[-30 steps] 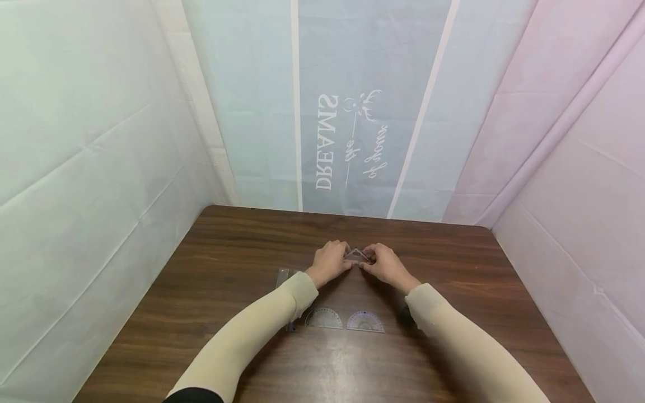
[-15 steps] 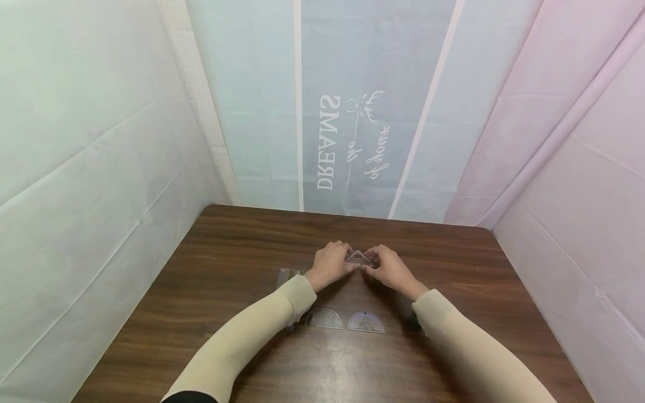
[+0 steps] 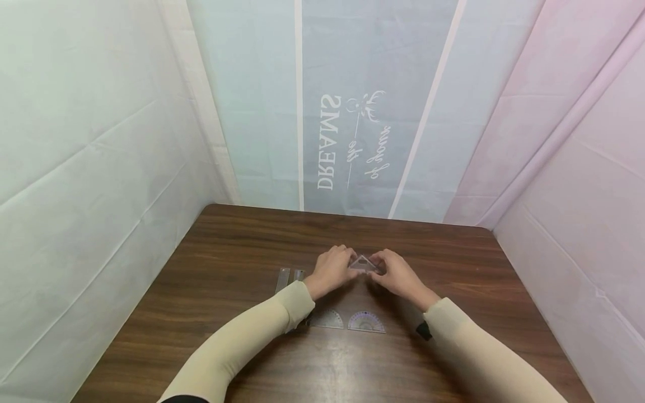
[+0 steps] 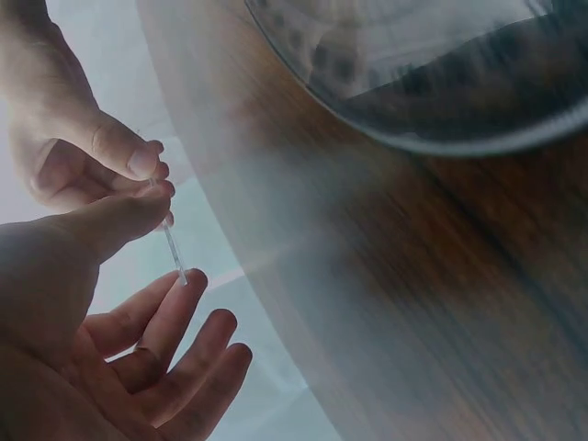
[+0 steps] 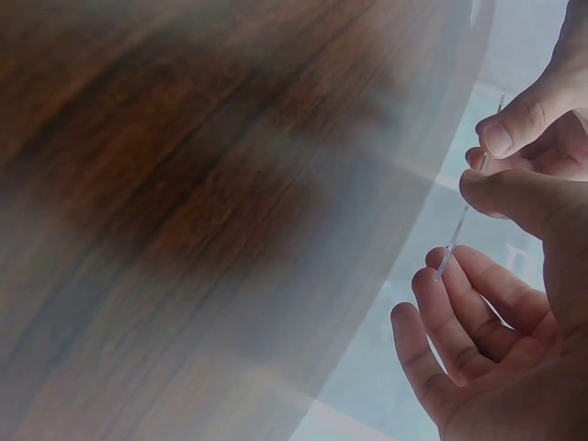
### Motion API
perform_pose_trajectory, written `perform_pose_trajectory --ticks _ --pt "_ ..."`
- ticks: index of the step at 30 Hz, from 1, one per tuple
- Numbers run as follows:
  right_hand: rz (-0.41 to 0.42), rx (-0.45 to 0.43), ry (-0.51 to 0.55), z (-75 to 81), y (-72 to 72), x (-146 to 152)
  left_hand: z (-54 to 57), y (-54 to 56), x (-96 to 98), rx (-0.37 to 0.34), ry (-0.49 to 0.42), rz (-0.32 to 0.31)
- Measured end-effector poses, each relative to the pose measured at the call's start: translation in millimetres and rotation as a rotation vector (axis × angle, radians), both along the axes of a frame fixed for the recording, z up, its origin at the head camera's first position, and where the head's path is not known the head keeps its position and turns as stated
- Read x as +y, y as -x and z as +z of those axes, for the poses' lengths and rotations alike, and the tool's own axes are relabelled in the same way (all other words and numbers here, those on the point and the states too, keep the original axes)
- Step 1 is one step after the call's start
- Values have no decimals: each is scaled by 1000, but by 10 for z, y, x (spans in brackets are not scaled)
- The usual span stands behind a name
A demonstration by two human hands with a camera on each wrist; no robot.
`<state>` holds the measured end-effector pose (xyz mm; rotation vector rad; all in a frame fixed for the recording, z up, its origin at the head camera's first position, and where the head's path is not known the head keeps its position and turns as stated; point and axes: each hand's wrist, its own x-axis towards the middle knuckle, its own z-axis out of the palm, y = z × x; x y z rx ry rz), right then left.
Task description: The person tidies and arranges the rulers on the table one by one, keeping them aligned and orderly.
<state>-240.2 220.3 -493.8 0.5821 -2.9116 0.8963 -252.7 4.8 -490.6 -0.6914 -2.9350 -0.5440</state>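
Note:
A clear triangular set square (image 3: 361, 265) is held between both hands over the far middle of the brown table. My left hand (image 3: 331, 270) pinches its left side, thumb nearer the body and fingers beyond. The right hand (image 3: 401, 274) grips the opposite side the same way. Both wrist views show the set square (image 4: 175, 246) edge-on, a thin clear line between thumbs and fingertips. Nearer the body lie two clear protractors, one with dark marks (image 3: 331, 319) partly behind the left sleeve, the other with purple marks (image 3: 366, 323).
Two clear rulers, one further left (image 3: 283, 278) and one beside it (image 3: 299, 275), run under the left sleeve, which hides their near parts. A small dark item (image 3: 424, 331) shows beside the right sleeve. Pale cloth walls (image 3: 262, 140) enclose the table (image 3: 242, 235) at back and sides.
Both hands have shifted slightly right and towards the body, carrying the set square along. The left sleeve now covers more of the left protractor, and more of the dark item by the right sleeve shows.

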Motion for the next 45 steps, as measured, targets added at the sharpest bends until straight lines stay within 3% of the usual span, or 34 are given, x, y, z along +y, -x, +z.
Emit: perform_pose_trajectory --ticks 18,30,45 --pt "35 37 1 39 -272 198 37 -234 85 32 20 -87" --pt "49 73 4 -1 -470 360 1 -385 170 90 63 -142" --pt "112 119 2 -72 -634 585 -4 -554 306 80 67 -178"
